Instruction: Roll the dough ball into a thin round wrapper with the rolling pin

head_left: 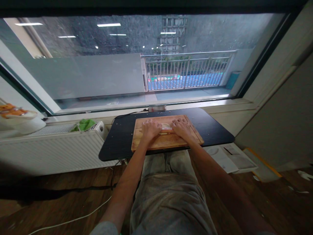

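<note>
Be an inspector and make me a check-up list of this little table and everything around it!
Surface: black table, with a few pale specks.
Job's things: wooden board on the table; pale dough on it, under what looks like a rolling pin.
Clutter: green cloth on the radiator; papers on the floor.
Grippers: left hand and right hand lie flat on the pin's ends.
Cables: black cable and white cable on the floor.
Surroundings: big window, with a railing outside.
</note>
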The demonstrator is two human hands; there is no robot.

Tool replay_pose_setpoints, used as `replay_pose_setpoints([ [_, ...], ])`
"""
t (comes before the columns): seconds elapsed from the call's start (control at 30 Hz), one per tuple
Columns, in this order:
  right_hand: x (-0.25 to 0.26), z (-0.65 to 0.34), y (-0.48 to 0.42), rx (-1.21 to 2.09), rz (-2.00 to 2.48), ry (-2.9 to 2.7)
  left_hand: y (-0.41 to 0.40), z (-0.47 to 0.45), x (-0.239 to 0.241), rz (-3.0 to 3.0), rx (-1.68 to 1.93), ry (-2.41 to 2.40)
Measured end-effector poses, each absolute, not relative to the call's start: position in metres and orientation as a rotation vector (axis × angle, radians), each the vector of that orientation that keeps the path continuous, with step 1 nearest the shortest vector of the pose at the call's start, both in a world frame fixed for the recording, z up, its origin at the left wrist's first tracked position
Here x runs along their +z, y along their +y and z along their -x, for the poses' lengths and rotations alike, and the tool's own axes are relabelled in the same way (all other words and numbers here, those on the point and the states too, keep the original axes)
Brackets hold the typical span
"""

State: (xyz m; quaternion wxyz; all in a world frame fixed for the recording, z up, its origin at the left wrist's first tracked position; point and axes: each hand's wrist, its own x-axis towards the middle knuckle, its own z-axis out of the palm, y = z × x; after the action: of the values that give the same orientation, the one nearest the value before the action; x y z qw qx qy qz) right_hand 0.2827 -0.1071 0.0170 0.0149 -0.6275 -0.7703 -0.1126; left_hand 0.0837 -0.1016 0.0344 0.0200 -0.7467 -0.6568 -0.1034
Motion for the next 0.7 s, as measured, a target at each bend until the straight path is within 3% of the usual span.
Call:
replay_pose_setpoints([
  [0.7, 0.021, -0.262, -0.149, -0.246, 2.093, -2.110, -0.099, -0.085, 0.031, 2.326, -0.337, -2.057],
])
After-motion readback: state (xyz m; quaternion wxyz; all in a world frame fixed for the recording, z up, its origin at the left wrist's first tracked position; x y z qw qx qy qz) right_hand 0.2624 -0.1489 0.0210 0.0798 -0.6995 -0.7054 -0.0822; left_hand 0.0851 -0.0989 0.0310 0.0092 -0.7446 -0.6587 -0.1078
